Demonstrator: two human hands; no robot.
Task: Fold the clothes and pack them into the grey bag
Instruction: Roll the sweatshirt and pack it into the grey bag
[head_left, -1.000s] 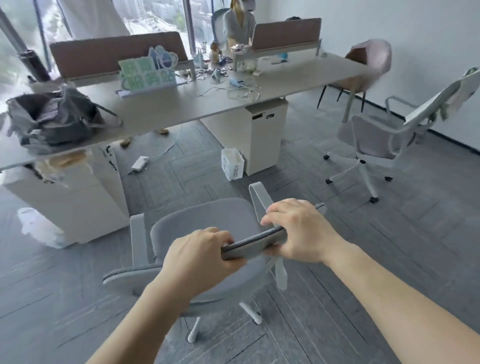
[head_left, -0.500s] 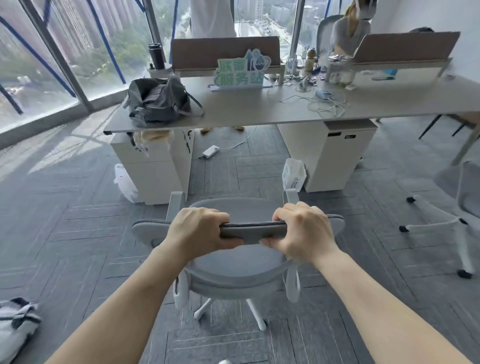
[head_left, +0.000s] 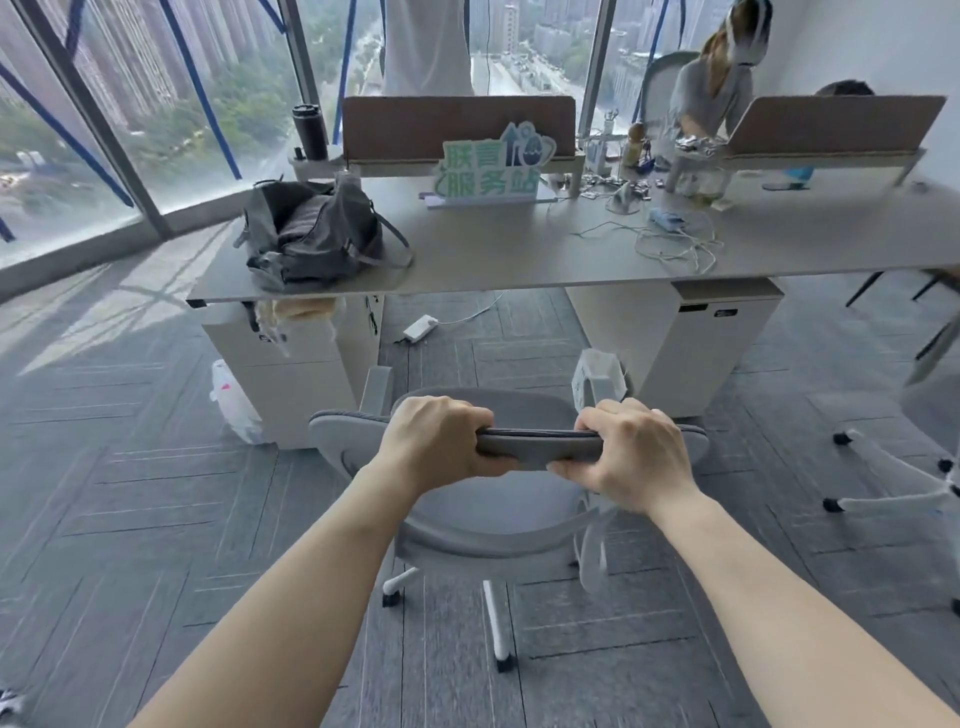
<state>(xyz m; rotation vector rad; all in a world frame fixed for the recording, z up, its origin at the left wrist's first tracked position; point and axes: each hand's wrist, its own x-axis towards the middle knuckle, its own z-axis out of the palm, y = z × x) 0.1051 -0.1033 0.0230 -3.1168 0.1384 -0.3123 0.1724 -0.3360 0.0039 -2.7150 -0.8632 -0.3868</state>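
The grey bag (head_left: 317, 234) lies open on the left end of the long desk (head_left: 519, 254), with striped cloth showing inside it. A grey office chair (head_left: 483, 514) stands in front of me, between me and the desk. My left hand (head_left: 434, 441) and my right hand (head_left: 631, 457) both grip the top edge of the chair's backrest, side by side, fingers curled over it. A scrap of striped cloth (head_left: 8, 701) shows at the bottom left corner of the floor.
White cabinets (head_left: 291, 374) stand under the desk, with a plastic bag (head_left: 231, 400) and a small bin (head_left: 600, 376) on the floor beside them. A green sign (head_left: 491, 169), cables and bottles sit on the desk. Another chair (head_left: 904, 467) is at right. A person sits behind the far divider.
The view has swung left and the chair has turned with it to face the desk squarely. The desk and bag look nearer. Both hands keep their grip on the backrest.
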